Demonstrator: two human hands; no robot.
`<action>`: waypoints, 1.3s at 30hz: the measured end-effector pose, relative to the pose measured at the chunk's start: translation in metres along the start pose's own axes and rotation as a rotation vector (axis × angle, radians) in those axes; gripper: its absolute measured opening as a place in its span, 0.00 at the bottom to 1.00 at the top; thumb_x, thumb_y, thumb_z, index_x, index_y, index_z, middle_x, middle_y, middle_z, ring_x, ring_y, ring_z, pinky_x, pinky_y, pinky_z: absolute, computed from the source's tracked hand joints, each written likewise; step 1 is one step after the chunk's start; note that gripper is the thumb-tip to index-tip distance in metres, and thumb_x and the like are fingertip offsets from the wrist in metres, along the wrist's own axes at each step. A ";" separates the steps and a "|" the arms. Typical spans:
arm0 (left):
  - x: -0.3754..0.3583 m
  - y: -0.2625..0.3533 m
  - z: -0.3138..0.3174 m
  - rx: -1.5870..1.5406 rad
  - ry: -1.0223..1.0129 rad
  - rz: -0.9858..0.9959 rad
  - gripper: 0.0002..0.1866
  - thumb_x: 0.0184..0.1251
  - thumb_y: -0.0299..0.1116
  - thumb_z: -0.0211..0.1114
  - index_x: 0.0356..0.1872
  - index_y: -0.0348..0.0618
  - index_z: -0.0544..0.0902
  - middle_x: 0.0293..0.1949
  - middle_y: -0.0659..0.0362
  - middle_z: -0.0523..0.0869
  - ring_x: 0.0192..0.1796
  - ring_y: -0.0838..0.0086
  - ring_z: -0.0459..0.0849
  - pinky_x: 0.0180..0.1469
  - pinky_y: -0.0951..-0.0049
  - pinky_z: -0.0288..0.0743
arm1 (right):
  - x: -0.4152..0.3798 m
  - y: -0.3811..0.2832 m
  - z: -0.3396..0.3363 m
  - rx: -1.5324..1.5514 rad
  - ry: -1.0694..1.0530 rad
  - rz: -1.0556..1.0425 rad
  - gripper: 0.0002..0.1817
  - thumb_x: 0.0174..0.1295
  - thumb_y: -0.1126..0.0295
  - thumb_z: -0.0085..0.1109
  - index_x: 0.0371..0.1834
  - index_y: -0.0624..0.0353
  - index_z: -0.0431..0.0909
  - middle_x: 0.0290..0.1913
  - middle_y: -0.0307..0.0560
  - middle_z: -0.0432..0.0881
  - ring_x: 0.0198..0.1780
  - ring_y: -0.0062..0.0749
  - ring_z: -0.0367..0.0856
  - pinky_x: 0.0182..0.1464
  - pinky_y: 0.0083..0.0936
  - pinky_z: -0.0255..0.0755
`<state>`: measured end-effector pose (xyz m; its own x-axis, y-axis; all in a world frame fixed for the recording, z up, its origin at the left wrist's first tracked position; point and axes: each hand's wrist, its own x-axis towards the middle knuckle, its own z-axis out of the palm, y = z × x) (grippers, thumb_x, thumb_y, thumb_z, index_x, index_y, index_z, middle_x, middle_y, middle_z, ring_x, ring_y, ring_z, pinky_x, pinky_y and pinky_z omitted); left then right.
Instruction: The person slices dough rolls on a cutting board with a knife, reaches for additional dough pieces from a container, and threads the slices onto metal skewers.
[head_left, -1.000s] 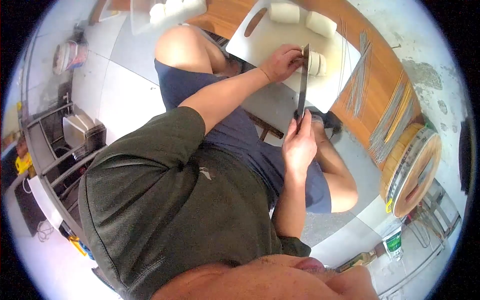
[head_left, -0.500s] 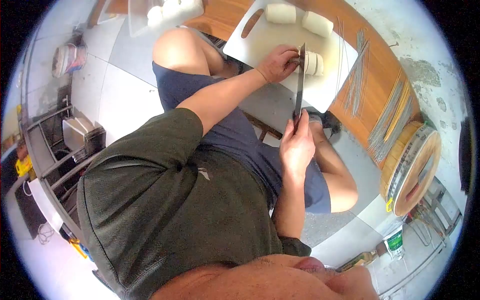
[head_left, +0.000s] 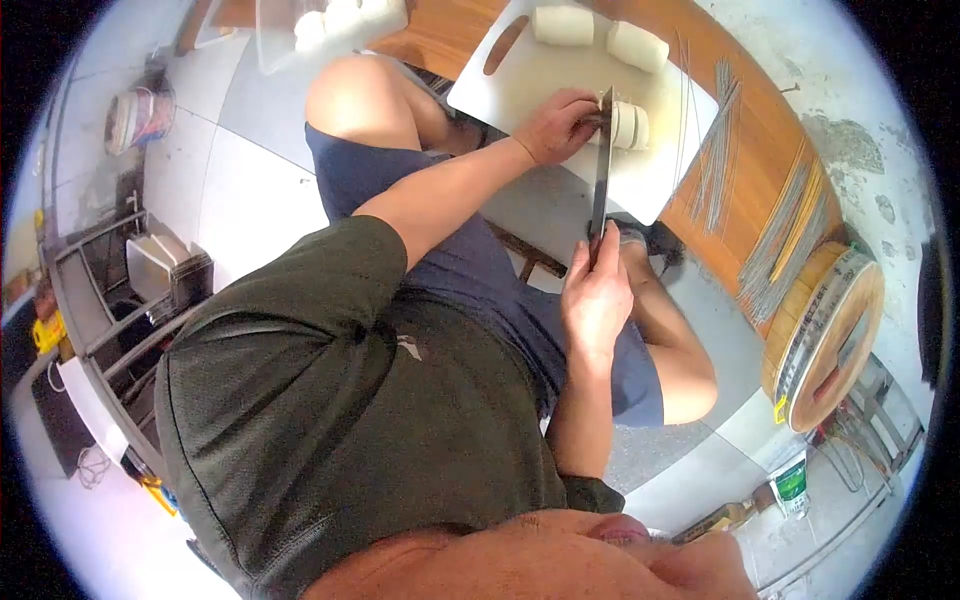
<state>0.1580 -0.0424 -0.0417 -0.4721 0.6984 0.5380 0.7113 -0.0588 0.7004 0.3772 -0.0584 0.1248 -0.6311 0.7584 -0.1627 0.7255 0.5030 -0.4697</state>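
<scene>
My right hand [head_left: 597,295] is closed around the handle of a long-bladed knife [head_left: 604,165], which points away from me over a white cutting board [head_left: 540,85]. The blade stands on edge against a white cylindrical roll [head_left: 626,125], with cut slices on its right side. My left hand [head_left: 560,125] has its fingers bent and pressed together at the roll's left end, close beside the blade. Its fingertips are partly hidden there. Two uncut white rolls, a left one [head_left: 563,26] and a right one [head_left: 638,47], lie at the board's far edge.
A clear plastic container [head_left: 275,40] with several white pieces stands at the far left. Bundles of thin metal skewers [head_left: 716,150] lie on the wooden table [head_left: 745,180] right of the board. A round wooden block [head_left: 835,340] leans at the right. My knees flank the board.
The knife and right hand have shifted very slightly to the right. My left hand stays almost in place at the roll's end.
</scene>
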 end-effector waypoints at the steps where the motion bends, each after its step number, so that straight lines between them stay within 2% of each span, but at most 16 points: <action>1: -0.001 0.000 0.001 0.004 0.002 -0.006 0.16 0.58 0.25 0.68 0.48 0.40 0.79 0.51 0.49 0.81 0.53 0.51 0.80 0.55 0.59 0.77 | -0.001 0.004 0.003 -0.008 0.022 -0.031 0.23 0.70 0.63 0.56 0.65 0.60 0.71 0.40 0.59 0.85 0.38 0.58 0.84 0.38 0.47 0.79; 2: -0.002 0.000 0.001 0.008 0.004 -0.010 0.16 0.58 0.25 0.68 0.48 0.40 0.79 0.51 0.49 0.81 0.53 0.52 0.80 0.55 0.59 0.77 | -0.002 0.007 0.005 -0.016 0.046 -0.062 0.23 0.69 0.63 0.57 0.65 0.59 0.71 0.38 0.59 0.84 0.35 0.58 0.85 0.35 0.47 0.80; 8: -0.001 0.000 0.001 -0.012 0.002 0.000 0.15 0.59 0.26 0.69 0.48 0.40 0.79 0.50 0.49 0.81 0.52 0.52 0.81 0.55 0.59 0.78 | 0.000 0.005 0.003 -0.014 0.039 -0.066 0.23 0.69 0.63 0.56 0.65 0.60 0.71 0.38 0.59 0.84 0.35 0.57 0.85 0.35 0.47 0.80; 11: -0.005 -0.003 0.005 -0.019 -0.009 -0.067 0.15 0.60 0.26 0.69 0.48 0.40 0.79 0.50 0.49 0.81 0.52 0.52 0.81 0.54 0.59 0.78 | -0.001 0.004 -0.001 -0.023 0.021 -0.053 0.23 0.70 0.63 0.56 0.65 0.60 0.71 0.38 0.59 0.84 0.35 0.57 0.85 0.36 0.47 0.80; 17: -0.003 -0.005 0.004 -0.005 0.019 0.016 0.16 0.59 0.25 0.69 0.49 0.38 0.79 0.50 0.49 0.81 0.52 0.52 0.80 0.55 0.59 0.77 | -0.001 0.004 -0.002 -0.012 0.008 -0.045 0.23 0.70 0.62 0.56 0.65 0.61 0.71 0.39 0.60 0.84 0.36 0.58 0.85 0.37 0.48 0.79; 20: -0.005 -0.003 0.003 -0.021 -0.024 -0.033 0.16 0.66 0.29 0.67 0.52 0.38 0.77 0.52 0.47 0.81 0.54 0.50 0.80 0.57 0.59 0.77 | -0.001 0.005 -0.001 -0.014 -0.024 -0.033 0.23 0.70 0.62 0.55 0.65 0.60 0.70 0.40 0.60 0.84 0.37 0.59 0.85 0.37 0.48 0.79; 23: -0.005 -0.004 0.002 -0.020 -0.046 -0.036 0.15 0.66 0.30 0.67 0.52 0.38 0.77 0.53 0.47 0.81 0.54 0.50 0.80 0.57 0.59 0.77 | 0.001 0.003 -0.003 -0.014 -0.037 -0.023 0.23 0.71 0.62 0.54 0.66 0.60 0.70 0.40 0.60 0.84 0.37 0.59 0.85 0.38 0.49 0.79; 26: 0.000 0.003 0.001 0.027 0.034 0.009 0.14 0.59 0.24 0.67 0.47 0.39 0.80 0.49 0.50 0.81 0.52 0.52 0.80 0.54 0.59 0.77 | 0.001 0.001 -0.003 -0.023 -0.031 -0.015 0.23 0.71 0.62 0.54 0.65 0.59 0.70 0.40 0.60 0.84 0.37 0.60 0.85 0.37 0.49 0.79; 29: -0.003 0.005 0.000 0.026 0.001 -0.056 0.13 0.60 0.24 0.66 0.47 0.39 0.80 0.48 0.50 0.82 0.52 0.52 0.80 0.54 0.60 0.77 | 0.001 0.001 0.000 -0.035 -0.006 -0.026 0.23 0.71 0.62 0.54 0.65 0.60 0.70 0.40 0.61 0.84 0.36 0.60 0.84 0.37 0.50 0.79; 32: -0.001 0.004 0.000 0.024 0.003 0.011 0.13 0.60 0.24 0.67 0.46 0.39 0.80 0.48 0.50 0.82 0.52 0.52 0.81 0.54 0.60 0.78 | 0.003 -0.002 -0.002 -0.033 -0.032 -0.024 0.23 0.70 0.63 0.55 0.66 0.60 0.69 0.39 0.61 0.84 0.36 0.60 0.84 0.36 0.50 0.78; 35: -0.003 -0.002 0.000 0.031 -0.043 0.035 0.15 0.62 0.28 0.69 0.49 0.39 0.79 0.52 0.48 0.82 0.54 0.50 0.81 0.56 0.57 0.77 | 0.011 -0.004 -0.003 -0.034 -0.029 -0.054 0.24 0.69 0.64 0.55 0.66 0.61 0.69 0.39 0.61 0.84 0.36 0.60 0.84 0.36 0.50 0.78; 39: -0.005 0.000 0.000 0.043 -0.048 0.030 0.14 0.61 0.28 0.69 0.47 0.39 0.80 0.51 0.48 0.82 0.52 0.50 0.81 0.55 0.59 0.78 | 0.024 -0.011 -0.003 -0.075 -0.034 -0.059 0.24 0.69 0.64 0.56 0.65 0.62 0.69 0.38 0.62 0.84 0.36 0.60 0.84 0.36 0.49 0.78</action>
<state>0.1600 -0.0457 -0.0443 -0.4251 0.7303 0.5348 0.7473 -0.0502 0.6626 0.3548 -0.0450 0.1288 -0.6815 0.7127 -0.1661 0.7043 0.5771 -0.4135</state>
